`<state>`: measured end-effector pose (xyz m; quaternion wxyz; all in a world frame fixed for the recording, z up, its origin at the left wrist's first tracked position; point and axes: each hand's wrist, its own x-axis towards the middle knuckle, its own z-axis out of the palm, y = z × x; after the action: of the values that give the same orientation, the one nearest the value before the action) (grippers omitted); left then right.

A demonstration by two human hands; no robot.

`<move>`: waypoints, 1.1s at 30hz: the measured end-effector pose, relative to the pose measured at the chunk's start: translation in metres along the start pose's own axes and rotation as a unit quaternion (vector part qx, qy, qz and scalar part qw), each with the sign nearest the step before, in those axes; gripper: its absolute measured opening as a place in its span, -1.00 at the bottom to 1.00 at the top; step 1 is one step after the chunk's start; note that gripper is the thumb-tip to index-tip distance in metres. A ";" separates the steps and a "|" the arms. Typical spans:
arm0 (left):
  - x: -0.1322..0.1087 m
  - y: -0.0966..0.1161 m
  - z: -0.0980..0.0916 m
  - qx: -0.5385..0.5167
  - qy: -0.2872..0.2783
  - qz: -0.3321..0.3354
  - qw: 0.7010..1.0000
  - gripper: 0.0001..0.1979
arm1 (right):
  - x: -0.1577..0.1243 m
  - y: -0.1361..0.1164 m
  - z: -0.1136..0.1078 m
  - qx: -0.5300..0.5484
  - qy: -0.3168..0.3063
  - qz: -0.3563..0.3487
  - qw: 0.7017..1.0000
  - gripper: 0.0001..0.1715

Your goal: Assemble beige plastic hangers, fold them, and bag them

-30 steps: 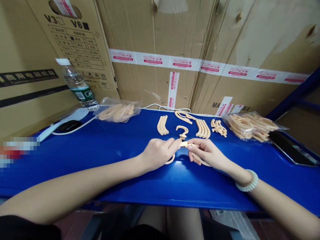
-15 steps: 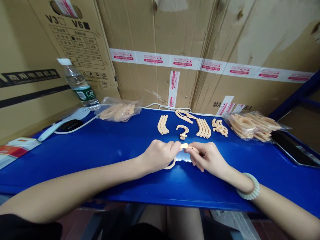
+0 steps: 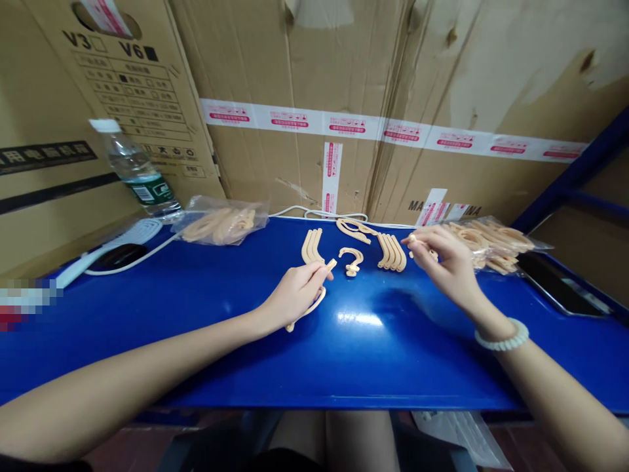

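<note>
My left hand (image 3: 299, 292) is closed around a curved cream plastic hanger piece (image 3: 317, 303); one end sticks up past the thumb and the curved part shows below the hand. To the right, my right hand (image 3: 445, 262) pinches a small cream plastic piece (image 3: 411, 241) at its fingertips, above a group of small pieces (image 3: 430, 257) it partly hides. Between the hands lie hanger hooks (image 3: 352, 259), close together. Curved hanger arms are laid side by side in a left group (image 3: 311, 246) and a right group (image 3: 392, 252).
Longer curved parts (image 3: 356, 231) lie behind the hooks. Bagged hanger parts sit at the left (image 3: 216, 224) and right (image 3: 491, 239). A phone (image 3: 560, 285), water bottle (image 3: 142, 174), hairbrush (image 3: 113, 242) and white cable (image 3: 304, 210) are on the blue table (image 3: 363, 367), against cardboard boxes.
My right hand has left the piece in my left hand and moved right and back to the small pieces. My left hand has shifted left, still holding the curved piece. The view has moved slightly.
</note>
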<state>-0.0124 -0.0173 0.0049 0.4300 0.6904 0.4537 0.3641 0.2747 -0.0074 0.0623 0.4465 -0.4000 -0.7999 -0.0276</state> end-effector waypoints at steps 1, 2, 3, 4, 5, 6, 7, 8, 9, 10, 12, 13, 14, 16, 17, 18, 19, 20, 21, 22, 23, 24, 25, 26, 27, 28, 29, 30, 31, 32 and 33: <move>0.000 0.000 0.001 -0.053 -0.009 -0.027 0.998 -0.66 | 0.003 0.013 -0.005 -0.021 0.012 -0.010 1.000 -0.78; 0.000 0.000 0.001 -0.104 -0.017 -0.050 0.993 -0.68 | 0.005 0.026 -0.008 -0.037 0.016 -0.022 0.999 -0.79; -0.001 0.000 0.001 -0.148 -0.025 -0.068 0.986 -0.70 | 0.006 0.038 -0.010 -0.053 0.004 -0.028 0.998 -0.80; -0.002 0.001 0.001 -0.180 -0.031 -0.081 0.980 -0.70 | 0.005 0.050 -0.011 -0.069 -0.011 -0.032 0.997 -0.80; -0.002 0.002 0.001 -0.200 -0.033 -0.087 0.975 -0.69 | 0.004 0.060 -0.011 -0.083 -0.029 -0.036 0.995 -0.78; -0.003 0.003 0.001 -0.212 -0.032 -0.090 0.973 -0.68 | 0.002 0.069 -0.010 -0.097 -0.051 -0.039 0.993 -0.75; -0.004 0.004 0.000 -0.219 -0.028 -0.091 0.971 -0.69 | 0.000 0.078 -0.009 -0.110 -0.074 -0.040 0.990 -0.72; -0.005 0.005 -0.001 -0.223 -0.020 -0.092 0.970 -0.69 | -0.002 0.085 -0.007 -0.124 -0.096 -0.040 0.987 -0.70; -0.005 0.006 -0.001 -0.227 -0.010 -0.093 0.969 -0.70 | -0.004 0.091 -0.006 -0.139 -0.116 -0.037 0.983 -0.68; -0.006 0.007 -0.002 -0.232 0.000 -0.095 0.968 -0.71 | -0.005 0.096 -0.005 -0.155 -0.132 -0.033 0.978 -0.66; -0.006 0.007 -0.002 -0.240 0.020 -0.100 0.965 -0.72 | -0.007 0.105 -0.003 -0.190 -0.161 -0.023 0.968 -0.64; -0.007 0.008 -0.002 -0.243 0.028 -0.103 0.964 -0.72 | -0.008 0.108 -0.003 -0.208 -0.175 -0.019 0.962 -0.63; -0.007 0.008 -0.002 -0.245 0.035 -0.108 0.963 -0.73 | -0.008 0.110 -0.003 -0.224 -0.190 -0.017 0.956 -0.61; -0.007 0.009 -0.002 -0.249 0.048 -0.115 0.961 -0.74 | -0.009 0.113 -0.003 -0.246 -0.219 -0.017 0.944 -0.56; -0.007 0.009 -0.002 -0.249 0.054 -0.116 0.960 -0.74 | -0.008 0.113 -0.004 -0.254 -0.229 -0.017 0.940 -0.54; -0.007 0.009 -0.002 -0.250 0.062 -0.116 0.959 -0.75 | -0.008 0.114 -0.004 -0.260 -0.235 -0.017 0.936 -0.53; -0.007 0.010 -0.002 -0.251 0.069 -0.114 0.959 -0.75 | -0.008 0.113 -0.004 -0.266 -0.238 -0.017 0.934 -0.52; -0.006 0.010 -0.003 -0.251 0.076 -0.112 0.958 -0.75 | -0.008 0.113 -0.005 -0.272 -0.235 -0.017 0.933 -0.51; -0.006 0.010 -0.003 -0.252 0.083 -0.108 0.958 -0.75 | -0.008 0.111 -0.004 -0.277 -0.229 -0.018 0.933 -0.51; -0.006 0.011 -0.003 -0.254 0.090 -0.105 0.957 -0.76 | -0.008 0.108 -0.003 -0.279 -0.220 -0.022 0.934 -0.51; -0.006 0.011 -0.004 -0.256 0.097 -0.101 0.956 -0.76 | -0.008 0.103 -0.002 -0.278 -0.207 -0.027 0.938 -0.52; -0.006 0.011 -0.004 -0.257 0.103 -0.097 0.956 -0.76 | -0.008 0.096 0.000 -0.272 -0.192 -0.036 0.942 -0.53; -0.006 0.011 -0.005 -0.257 0.107 -0.092 0.956 -0.76 | -0.009 0.088 0.003 -0.260 -0.175 -0.047 0.948 -0.54; -0.006 0.012 -0.005 -0.256 0.109 -0.086 0.957 -0.75 | -0.009 0.077 0.007 -0.243 -0.155 -0.063 0.955 -0.57; -0.005 0.012 -0.005 -0.254 0.111 -0.079 0.958 -0.74 | -0.010 0.063 0.011 -0.222 -0.138 -0.082 0.962 -0.59; -0.005 0.012 -0.005 -0.252 0.112 -0.074 0.959 -0.72 | -0.011 0.049 0.016 -0.196 -0.122 -0.104 0.967 -0.60; -0.005 0.012 -0.006 -0.250 0.112 -0.068 0.959 -0.70 | -0.011 0.032 0.021 -0.169 -0.103 -0.131 0.971 -0.61; -0.004 0.012 -0.006 -0.250 0.114 -0.063 0.959 -0.68 | -0.011 0.016 0.025 -0.148 -0.100 -0.161 0.971 -0.60; -0.004 0.012 -0.006 -0.251 0.115 -0.059 0.959 -0.67 | -0.011 -0.001 0.030 -0.131 -0.111 -0.197 0.965 -0.59; -0.004 0.012 -0.007 -0.253 0.118 -0.054 0.959 -0.66 | -0.011 -0.017 0.034 -0.123 -0.123 -0.234 0.957 -0.58; -0.003 0.012 -0.007 -0.256 0.120 -0.049 0.958 -0.65 | -0.010 -0.032 0.039 -0.125 -0.140 -0.271 0.944 -0.58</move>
<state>-0.0161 -0.0208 0.0187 0.5521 0.4851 0.4268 0.5270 0.2296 -0.0196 0.0413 0.2517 -0.2205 -0.9228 -0.1910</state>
